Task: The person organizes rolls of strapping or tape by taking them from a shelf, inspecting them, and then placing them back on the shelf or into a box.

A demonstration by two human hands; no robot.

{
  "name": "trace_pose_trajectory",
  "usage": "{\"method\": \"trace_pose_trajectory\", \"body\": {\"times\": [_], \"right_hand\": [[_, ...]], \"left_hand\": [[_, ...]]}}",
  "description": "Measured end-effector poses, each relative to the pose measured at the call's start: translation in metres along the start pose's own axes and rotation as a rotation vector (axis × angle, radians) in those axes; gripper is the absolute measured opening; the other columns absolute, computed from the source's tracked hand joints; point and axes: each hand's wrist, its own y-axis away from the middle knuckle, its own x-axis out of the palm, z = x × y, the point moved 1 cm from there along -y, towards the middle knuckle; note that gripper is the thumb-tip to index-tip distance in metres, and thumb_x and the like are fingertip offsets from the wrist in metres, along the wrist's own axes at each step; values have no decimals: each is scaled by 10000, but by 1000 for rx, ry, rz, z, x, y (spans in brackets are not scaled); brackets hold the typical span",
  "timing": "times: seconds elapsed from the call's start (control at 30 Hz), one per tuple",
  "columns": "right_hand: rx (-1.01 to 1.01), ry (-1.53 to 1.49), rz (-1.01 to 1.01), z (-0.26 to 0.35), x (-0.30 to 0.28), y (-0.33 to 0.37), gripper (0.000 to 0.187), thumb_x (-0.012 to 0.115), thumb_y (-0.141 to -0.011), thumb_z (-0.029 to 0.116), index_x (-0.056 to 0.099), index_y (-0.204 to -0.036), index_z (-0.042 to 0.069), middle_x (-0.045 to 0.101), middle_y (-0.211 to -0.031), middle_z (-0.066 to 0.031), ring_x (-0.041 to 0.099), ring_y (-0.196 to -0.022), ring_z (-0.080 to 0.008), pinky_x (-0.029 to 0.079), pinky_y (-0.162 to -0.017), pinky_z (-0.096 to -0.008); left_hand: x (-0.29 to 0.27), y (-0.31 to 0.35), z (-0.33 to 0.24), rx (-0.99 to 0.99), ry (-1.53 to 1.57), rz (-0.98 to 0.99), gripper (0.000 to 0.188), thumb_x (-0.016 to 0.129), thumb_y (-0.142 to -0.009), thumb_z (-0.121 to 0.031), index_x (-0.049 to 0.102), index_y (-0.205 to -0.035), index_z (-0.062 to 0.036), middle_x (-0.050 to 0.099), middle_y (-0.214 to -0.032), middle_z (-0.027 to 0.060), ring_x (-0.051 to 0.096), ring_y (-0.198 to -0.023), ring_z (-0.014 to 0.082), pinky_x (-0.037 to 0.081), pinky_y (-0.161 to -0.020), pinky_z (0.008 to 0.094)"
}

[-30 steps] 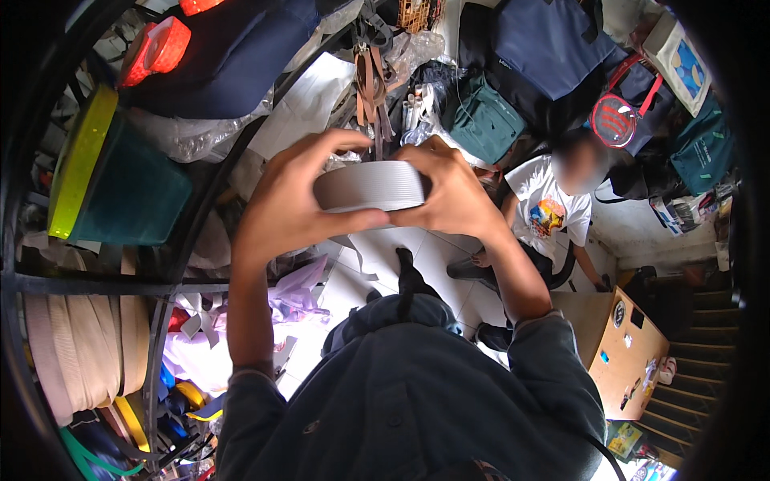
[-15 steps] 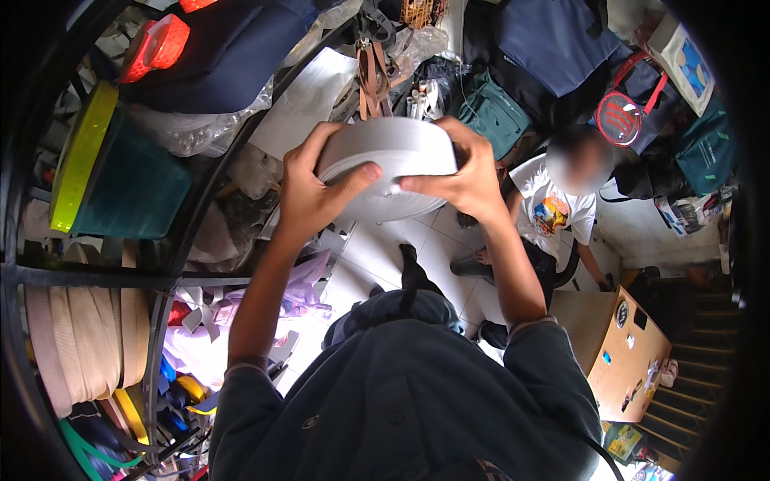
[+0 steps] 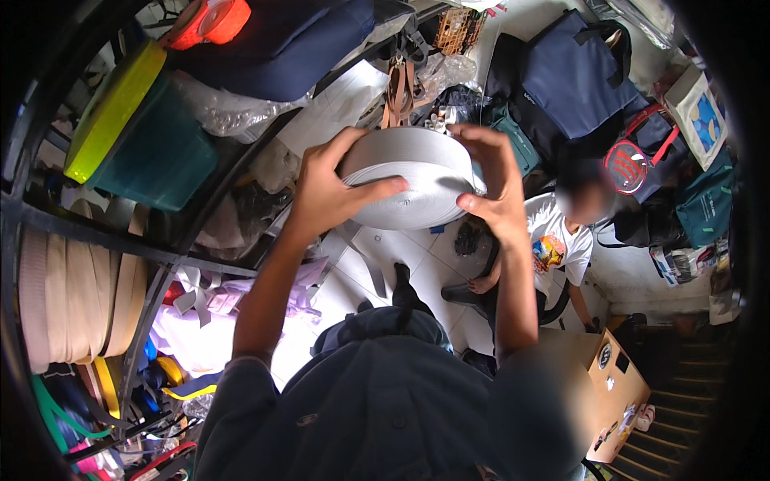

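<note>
A wide roll of pale grey webbing (image 3: 409, 192) is held up in front of me, its flat coiled side tilted toward me. My left hand (image 3: 341, 180) is closed on its left side, the thumb pressed across the coil and the fingers behind the rim. At the right rim, my right hand (image 3: 499, 180) has a looser hold: thumb tip on the edge, fingers curved over the top, with a gap at the palm. Below the roll hangs a grey strip (image 3: 365, 260); where it joins is hidden.
Along the left, a black metal rack (image 3: 104, 236) carries beige webbing rolls (image 3: 68, 297), a yellow roll (image 3: 112, 112) and a teal bin (image 3: 160, 152). A seated person (image 3: 553, 240) is at the right, near a wooden box (image 3: 613, 393). Dark bags (image 3: 573, 72) line the back.
My right hand has loosened, its thumb sliding from the middle of the coil out to the right edge. The left hand keeps its hold. The whole view has shifted slightly.
</note>
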Motion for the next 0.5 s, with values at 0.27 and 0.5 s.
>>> {"method": "trace_pose_trajectory", "body": {"times": [0.27,0.5], "right_hand": [[162,408,322,39,14,-21,549,868,-588,151,604,-1039,-18,650,-905,-66,591,-850,-106,459,-778,-250],[340,553,393,46,10,-16,508,854,-557,153,592,-956,-18,630,-827,-102,599,-774,-149,454,-729,-274]], "left_hand": [[-1,-5,-14,-34,-125,229,506,841,-618,-315,618,-938,7,675,-816,148,680,-735,238,522,-673,331],[-2,0,-17,-39,-202,302,503,843,-585,-303,627,-933,-11,668,-781,142,667,-702,274,508,-655,344]]}}
